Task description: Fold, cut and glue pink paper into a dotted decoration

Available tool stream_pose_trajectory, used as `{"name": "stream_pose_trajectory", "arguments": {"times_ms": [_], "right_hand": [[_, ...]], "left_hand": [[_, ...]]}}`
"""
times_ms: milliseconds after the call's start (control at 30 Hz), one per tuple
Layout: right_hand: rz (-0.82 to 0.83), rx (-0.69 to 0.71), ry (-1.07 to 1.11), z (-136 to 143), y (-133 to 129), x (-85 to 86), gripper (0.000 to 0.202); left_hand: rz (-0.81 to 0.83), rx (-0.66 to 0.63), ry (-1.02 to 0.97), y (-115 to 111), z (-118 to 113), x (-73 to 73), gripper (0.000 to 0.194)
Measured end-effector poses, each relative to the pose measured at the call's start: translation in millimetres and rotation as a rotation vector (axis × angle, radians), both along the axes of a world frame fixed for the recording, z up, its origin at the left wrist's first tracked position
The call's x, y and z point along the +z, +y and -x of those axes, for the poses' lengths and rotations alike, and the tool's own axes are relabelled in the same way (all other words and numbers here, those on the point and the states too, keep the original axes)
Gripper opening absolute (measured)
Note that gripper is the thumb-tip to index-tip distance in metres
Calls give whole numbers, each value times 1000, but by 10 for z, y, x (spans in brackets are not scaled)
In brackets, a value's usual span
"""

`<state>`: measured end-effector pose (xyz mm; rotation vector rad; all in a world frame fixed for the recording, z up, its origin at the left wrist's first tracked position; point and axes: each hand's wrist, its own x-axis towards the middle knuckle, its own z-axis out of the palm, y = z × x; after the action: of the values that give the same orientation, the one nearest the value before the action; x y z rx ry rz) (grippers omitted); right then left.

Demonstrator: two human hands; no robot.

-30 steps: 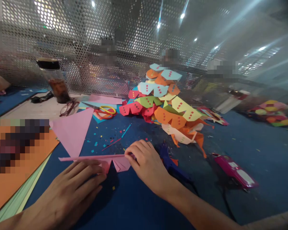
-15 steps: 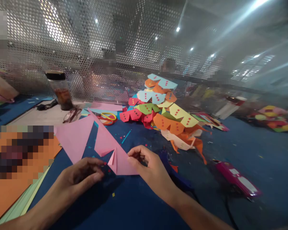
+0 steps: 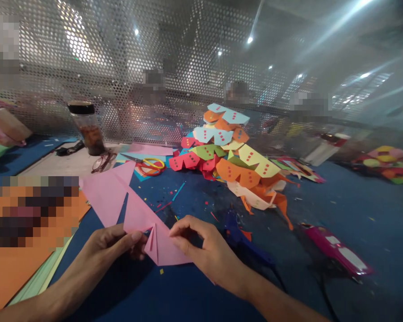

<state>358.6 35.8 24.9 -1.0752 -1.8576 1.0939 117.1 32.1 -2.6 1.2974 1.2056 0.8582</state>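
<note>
Between my hands is a folded pink paper piece (image 3: pixel 143 210) with a small pleat standing near its lower middle. My left hand (image 3: pixel 121 243) pinches its lower left edge between thumb and fingers. On the other side, my right hand (image 3: pixel 201 241) grips the right edge, fingertips pressed together on the paper. Behind it, to the left, a second pink paper sheet (image 3: pixel 104 194) lies on the blue table (image 3: pixel 148 299). Yellow-handled scissors (image 3: pixel 153 164) rest on paper scraps beyond.
A pile of folded coloured paper shapes (image 3: pixel 235 165) stands at the back. To the right are a blue glue gun (image 3: pixel 245 241) with a cord and a magenta object (image 3: pixel 337 250). A jar (image 3: pixel 89 134), glasses (image 3: pixel 102 162) and orange sheets (image 3: pixel 27 268) are on the left.
My left hand has closed on the pink paper's left edge, where before it hovered open beside it. The paper has come down and nearer, uncovering the scissors. My right hand keeps its grip.
</note>
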Motion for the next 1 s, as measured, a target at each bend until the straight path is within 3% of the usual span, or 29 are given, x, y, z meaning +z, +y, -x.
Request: {"name": "stream_pose_trajectory", "arguments": {"times_ms": [333,767,867,1000], "right_hand": [[-117,-40,-20,-93,11,21,11],[-125,42,2,-23,-45,-17,14],[-98,8,14,-17,-49,18,10],[-88,-45,24,-18,-46,49,8]], "left_hand": [[133,-111,-105,-14,-130,31,44],[92,-57,-24,-64,-98,14,41],[100,-25,-37,-52,-92,23,39],[135,-81,-63,-22,-143,36,39]]}}
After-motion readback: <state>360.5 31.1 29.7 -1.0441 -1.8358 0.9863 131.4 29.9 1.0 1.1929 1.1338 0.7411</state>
